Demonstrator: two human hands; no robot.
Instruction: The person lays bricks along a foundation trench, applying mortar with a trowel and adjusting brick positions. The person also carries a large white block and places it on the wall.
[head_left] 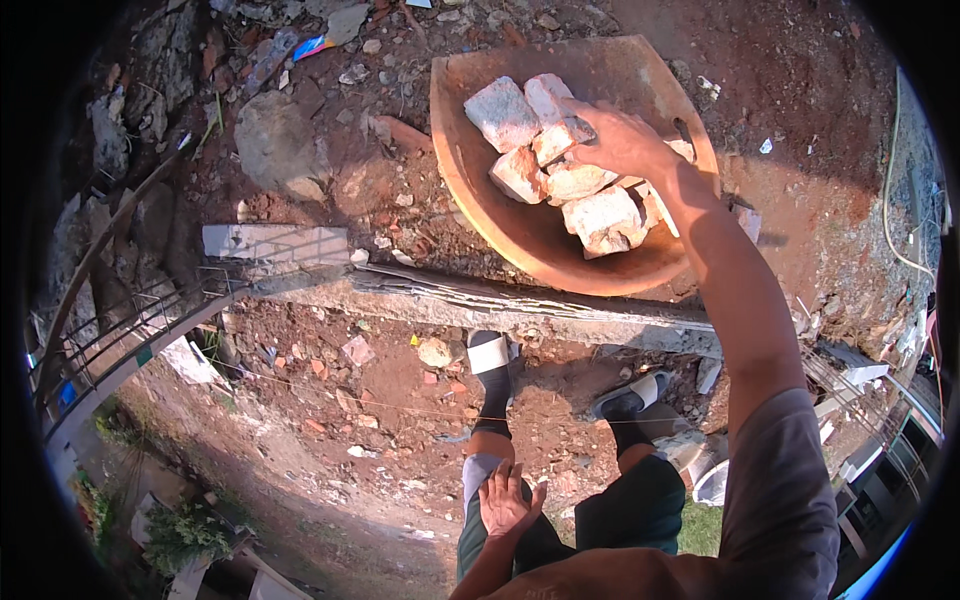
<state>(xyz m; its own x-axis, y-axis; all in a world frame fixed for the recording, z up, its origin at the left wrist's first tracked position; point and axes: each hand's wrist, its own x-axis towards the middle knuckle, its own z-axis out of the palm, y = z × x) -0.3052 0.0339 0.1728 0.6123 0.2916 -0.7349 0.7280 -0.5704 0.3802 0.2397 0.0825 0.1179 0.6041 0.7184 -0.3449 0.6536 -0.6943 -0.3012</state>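
Through the head camera I had the right hand stretched across the right edge of a rust-orange tub, its fingers over a broken brick in the tub's upper half. I could not tell whether they were clamped on it or only lay against it. A pale masonry chunk lay just beside that brick, toward the tub's upper edge, and a grey-white block sat to its left, nearer the upper left corner. The other brick pieces were heaped below, with a large chunk nearest the lower edge. I saw the left hand resting on the dark trousers, fingers slightly apart. A concrete ledge ran below the tub's lower edge.
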